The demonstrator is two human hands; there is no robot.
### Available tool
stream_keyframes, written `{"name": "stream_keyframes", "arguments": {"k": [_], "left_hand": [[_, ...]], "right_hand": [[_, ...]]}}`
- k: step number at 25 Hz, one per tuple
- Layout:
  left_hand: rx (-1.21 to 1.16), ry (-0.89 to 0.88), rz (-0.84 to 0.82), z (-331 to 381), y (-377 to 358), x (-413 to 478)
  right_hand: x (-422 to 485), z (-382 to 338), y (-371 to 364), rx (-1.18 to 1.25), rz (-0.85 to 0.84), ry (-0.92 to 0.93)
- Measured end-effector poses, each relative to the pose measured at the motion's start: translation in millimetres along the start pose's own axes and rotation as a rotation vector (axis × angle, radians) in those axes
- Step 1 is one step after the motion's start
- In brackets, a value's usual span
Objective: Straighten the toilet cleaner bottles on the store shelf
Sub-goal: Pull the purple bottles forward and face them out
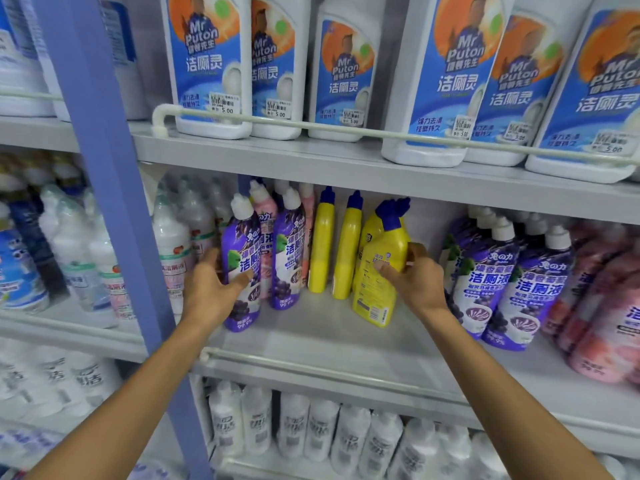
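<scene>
Glossy yellow plastic bottle (pixel 379 268), shiny purple film-wrapped bottle (pixel 240 268), smooth matt grey shelf (pixel 332 337)

Grey mid shelf (pixel 311 344), purple btls (pixel 239 265), yellow btls (pixel 377 271), pink btls (pixel 602 306) standing on it

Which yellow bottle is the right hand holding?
The front yellow bottle, rightmost of three. The right hand grips it; it shows its back label, unlike the two behind.

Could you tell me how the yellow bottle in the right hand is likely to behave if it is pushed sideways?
The yellow bottle looks tall, narrow and already tilted, so it probably tips easily. Its smooth plastic may slide on the shelf. The right hand grips it firmly.
</scene>
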State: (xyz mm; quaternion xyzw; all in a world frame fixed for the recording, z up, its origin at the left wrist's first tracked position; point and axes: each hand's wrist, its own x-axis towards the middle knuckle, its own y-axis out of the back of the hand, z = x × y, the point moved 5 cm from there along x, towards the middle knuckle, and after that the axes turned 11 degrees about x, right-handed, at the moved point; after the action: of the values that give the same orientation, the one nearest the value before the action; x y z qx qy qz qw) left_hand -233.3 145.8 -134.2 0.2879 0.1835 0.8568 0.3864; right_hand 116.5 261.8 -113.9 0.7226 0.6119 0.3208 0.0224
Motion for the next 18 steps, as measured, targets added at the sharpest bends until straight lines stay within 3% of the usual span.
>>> {"name": "stream_keyframes", "arguments": {"k": [4, 5, 8, 11, 18], "left_hand": [[-0.009, -0.044, 0.040, 12.5, 6.3, 5.8], [-0.020, -0.071, 0.067, 18.9, 8.4, 8.4], [-0.070, -0.134, 0.092, 34.1, 13.0, 18.8], [-0.060, -0.162, 0.057, 38.0, 16.2, 24.1], [-0.122, -0.125, -0.108, 33.6, 21.9, 30.9]], "right_hand": [[-5.9, -56.8, 9.2, 0.145, 0.243, 0.262], [-7.6, -74.1, 1.0, 0.200, 0.225, 0.316], [3.5, -107.6, -58.3, 0.469, -0.174, 0.241], [21.1, -115.4, -115.6, 0.412, -0.492, 0.195], [26.3, -103.6, -134.3, 0.384, -0.420, 0.182]]}}
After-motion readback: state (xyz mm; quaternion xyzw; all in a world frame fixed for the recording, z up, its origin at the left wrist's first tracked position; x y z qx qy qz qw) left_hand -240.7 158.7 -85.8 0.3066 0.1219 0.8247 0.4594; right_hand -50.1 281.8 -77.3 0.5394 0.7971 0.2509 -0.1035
